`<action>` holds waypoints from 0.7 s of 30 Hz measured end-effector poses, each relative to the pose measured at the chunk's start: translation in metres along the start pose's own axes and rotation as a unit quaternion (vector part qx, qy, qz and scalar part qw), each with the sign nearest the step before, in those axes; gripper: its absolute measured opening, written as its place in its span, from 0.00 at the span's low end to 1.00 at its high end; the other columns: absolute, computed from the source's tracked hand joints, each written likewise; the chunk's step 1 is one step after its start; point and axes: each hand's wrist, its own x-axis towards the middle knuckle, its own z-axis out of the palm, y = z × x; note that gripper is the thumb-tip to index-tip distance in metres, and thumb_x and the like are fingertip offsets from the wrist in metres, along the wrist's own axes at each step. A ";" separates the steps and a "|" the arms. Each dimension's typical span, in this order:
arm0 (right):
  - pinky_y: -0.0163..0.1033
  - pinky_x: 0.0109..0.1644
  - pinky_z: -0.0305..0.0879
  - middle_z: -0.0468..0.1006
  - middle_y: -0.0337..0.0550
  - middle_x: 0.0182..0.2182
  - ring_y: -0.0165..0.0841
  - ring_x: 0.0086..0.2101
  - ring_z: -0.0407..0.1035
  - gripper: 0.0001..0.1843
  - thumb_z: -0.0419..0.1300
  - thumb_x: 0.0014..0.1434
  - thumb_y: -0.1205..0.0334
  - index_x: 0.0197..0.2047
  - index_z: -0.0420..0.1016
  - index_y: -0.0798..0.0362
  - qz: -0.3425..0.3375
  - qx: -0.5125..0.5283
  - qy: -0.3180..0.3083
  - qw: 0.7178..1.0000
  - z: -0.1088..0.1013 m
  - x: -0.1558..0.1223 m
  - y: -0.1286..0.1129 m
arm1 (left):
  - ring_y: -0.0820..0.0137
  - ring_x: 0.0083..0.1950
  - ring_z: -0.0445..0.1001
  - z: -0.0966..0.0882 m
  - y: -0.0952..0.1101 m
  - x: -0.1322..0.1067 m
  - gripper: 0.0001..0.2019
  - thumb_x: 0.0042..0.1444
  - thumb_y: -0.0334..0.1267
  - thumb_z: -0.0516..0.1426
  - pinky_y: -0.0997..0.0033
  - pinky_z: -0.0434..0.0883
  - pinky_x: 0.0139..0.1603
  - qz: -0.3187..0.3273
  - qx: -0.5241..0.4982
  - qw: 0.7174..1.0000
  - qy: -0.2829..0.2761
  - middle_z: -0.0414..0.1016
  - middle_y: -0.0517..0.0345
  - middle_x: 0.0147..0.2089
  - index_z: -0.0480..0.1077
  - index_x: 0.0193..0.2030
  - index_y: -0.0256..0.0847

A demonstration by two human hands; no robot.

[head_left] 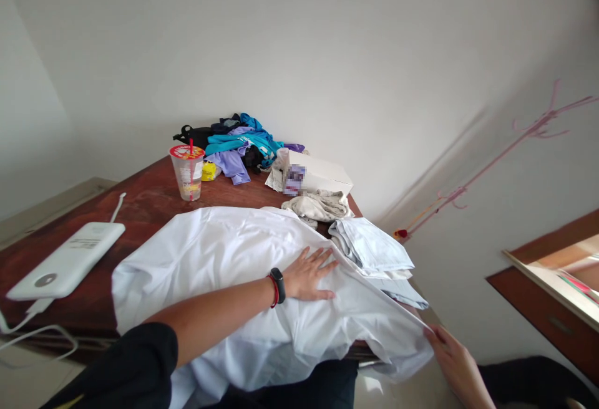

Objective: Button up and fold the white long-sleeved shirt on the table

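Observation:
A white shirt (224,247) lies spread over the near part of the wooden table, its lower edge hanging past the front. My left hand (309,275) rests flat on the cloth with its fingers spread; a black band and a red bracelet circle that wrist. Off the table's right corner, my right hand (447,350) pinches the end of the shirt's right side, which stretches out as a sleeve-like length. Just behind that stretched edge sits a stack of folded light-blue clothes (372,247).
The wooden table (145,194) carries a white power bank (70,259) with a cable, a plastic cup (188,175) with a red straw, a heap of clothes (248,144), a white box (322,172) and a crumpled patterned cloth (322,205). A pink coat rack (496,159) leans at right.

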 end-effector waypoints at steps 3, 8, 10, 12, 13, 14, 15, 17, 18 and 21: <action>0.41 0.28 0.66 0.79 0.42 0.24 0.42 0.26 0.72 0.25 0.67 0.46 0.33 0.29 0.78 0.49 0.075 0.156 -0.005 0.985 -0.005 -0.005 -0.009 | 0.43 0.80 0.37 -0.001 0.000 0.001 0.47 0.63 0.69 0.51 0.31 0.39 0.75 -0.003 0.005 1.000 -0.004 0.32 0.43 0.82 0.41 0.81 0.47; 0.36 0.20 0.60 0.77 0.41 0.22 0.35 0.20 0.68 0.23 0.73 0.46 0.41 0.35 0.79 0.52 0.169 0.330 -0.014 0.929 -0.019 0.006 -0.033 | 0.42 0.81 0.34 -0.006 0.003 0.003 0.47 0.64 0.67 0.52 0.30 0.37 0.75 -0.010 0.004 1.000 -0.010 0.29 0.44 0.82 0.40 0.81 0.47; 0.36 0.19 0.60 0.76 0.41 0.21 0.34 0.19 0.67 0.22 0.75 0.44 0.45 0.33 0.78 0.53 0.185 0.357 -0.033 0.915 -0.024 0.015 -0.040 | 0.42 0.81 0.33 -0.008 0.004 0.003 0.47 0.64 0.67 0.52 0.28 0.37 0.74 -0.015 0.005 1.000 -0.001 0.29 0.45 0.82 0.39 0.81 0.48; 0.35 0.19 0.61 0.74 0.39 0.20 0.33 0.19 0.67 0.21 0.75 0.43 0.47 0.30 0.77 0.54 0.185 0.382 -0.037 0.905 -0.029 0.024 -0.044 | 0.44 0.81 0.32 -0.010 0.006 0.003 0.44 0.66 0.65 0.51 0.29 0.38 0.74 -0.020 0.007 1.000 0.016 0.29 0.46 0.82 0.38 0.81 0.49; 0.35 0.19 0.60 0.74 0.38 0.19 0.32 0.19 0.66 0.20 0.75 0.42 0.48 0.29 0.76 0.53 0.182 0.396 -0.035 0.900 -0.031 0.027 -0.046 | 0.44 0.81 0.32 -0.010 0.006 0.004 0.43 0.68 0.64 0.50 0.29 0.38 0.75 -0.023 0.009 0.999 0.028 0.29 0.46 0.82 0.38 0.81 0.50; 0.34 0.19 0.59 0.73 0.37 0.19 0.31 0.18 0.65 0.20 0.76 0.42 0.48 0.28 0.76 0.53 0.177 0.409 -0.027 0.895 -0.034 0.030 -0.047 | 0.45 0.81 0.33 -0.009 0.006 0.004 0.41 0.69 0.63 0.48 0.30 0.39 0.75 -0.029 0.012 0.999 0.043 0.30 0.46 0.82 0.38 0.81 0.49; 0.34 0.18 0.59 0.72 0.36 0.19 0.31 0.18 0.64 0.20 0.76 0.41 0.48 0.28 0.75 0.52 0.173 0.421 -0.022 0.890 -0.036 0.032 -0.048 | 0.46 0.81 0.34 -0.009 0.006 0.004 0.39 0.70 0.61 0.47 0.31 0.40 0.75 -0.041 0.016 0.997 0.061 0.31 0.46 0.82 0.39 0.81 0.49; 0.34 0.17 0.57 0.70 0.36 0.17 0.30 0.17 0.62 0.20 0.76 0.41 0.48 0.27 0.74 0.51 0.166 0.434 -0.022 0.885 -0.040 0.033 -0.051 | 0.47 0.81 0.36 -0.009 0.004 0.006 0.36 0.72 0.58 0.44 0.33 0.43 0.75 -0.083 0.029 0.991 0.100 0.34 0.46 0.82 0.42 0.81 0.46; 0.34 0.17 0.56 0.70 0.36 0.17 0.30 0.16 0.62 0.21 0.76 0.41 0.47 0.27 0.74 0.51 0.164 0.434 -0.028 0.886 -0.041 0.032 -0.052 | 0.47 0.81 0.37 -0.010 0.001 0.007 0.34 0.73 0.56 0.44 0.34 0.45 0.75 -0.108 0.037 0.986 0.118 0.36 0.47 0.82 0.44 0.80 0.46; 0.35 0.17 0.55 0.70 0.39 0.17 0.31 0.16 0.63 0.22 0.76 0.41 0.44 0.26 0.75 0.51 0.164 0.414 -0.060 0.893 -0.044 0.029 -0.058 | 0.46 0.80 0.41 -0.021 -0.010 0.015 0.29 0.72 0.50 0.47 0.34 0.47 0.74 -0.158 0.066 0.976 0.136 0.44 0.47 0.81 0.53 0.77 0.45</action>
